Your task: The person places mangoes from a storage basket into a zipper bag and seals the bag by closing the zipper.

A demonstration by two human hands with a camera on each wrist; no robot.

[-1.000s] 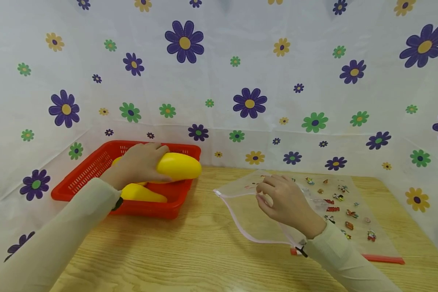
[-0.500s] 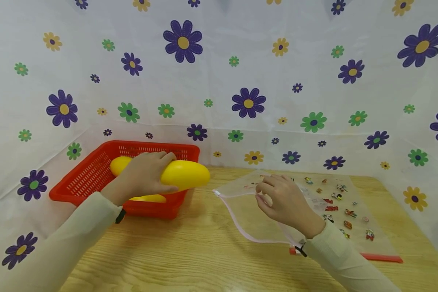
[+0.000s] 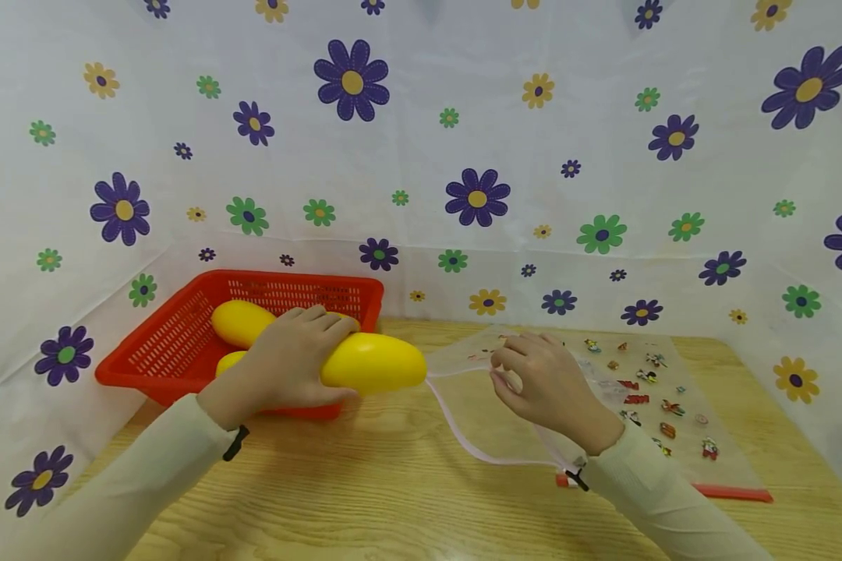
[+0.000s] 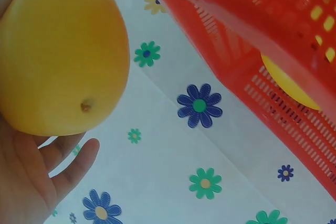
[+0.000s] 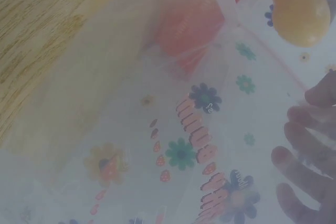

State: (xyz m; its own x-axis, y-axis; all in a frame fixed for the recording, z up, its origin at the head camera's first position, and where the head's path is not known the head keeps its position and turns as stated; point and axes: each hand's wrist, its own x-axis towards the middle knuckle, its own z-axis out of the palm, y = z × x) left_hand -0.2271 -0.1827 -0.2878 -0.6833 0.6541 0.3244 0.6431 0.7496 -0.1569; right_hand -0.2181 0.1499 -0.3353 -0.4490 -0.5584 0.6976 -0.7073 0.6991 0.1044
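Observation:
My left hand [image 3: 288, 362] grips a smooth yellow mango [image 3: 377, 364] and holds it above the table, just right of the red basket [image 3: 157, 335]. The left wrist view shows the mango's brown stem spot [image 4: 86, 105]. My right hand [image 3: 550, 389] pinches the upper edge of a clear zip bag [image 3: 473, 413], its pink-rimmed mouth spread toward the mango. Through the hazy bag film in the right wrist view, my right fingers [image 5: 302, 166] and the held mango [image 5: 302, 14] both show. Two more yellow mangoes [image 3: 242, 322] lie in the basket, one partly behind my left hand.
Under and right of the pink-rimmed bag lies a flat clear bag [image 3: 716, 421] with small cartoon prints and a red zip strip [image 3: 733, 492]. A white flowered cloth [image 3: 421, 140] stands behind and at both sides of the wooden table [image 3: 365, 499].
The left hand has carried the mango rightward and a little down, out over the basket's rim toward the bag mouth. The right hand has kept its hold on the bag edge.

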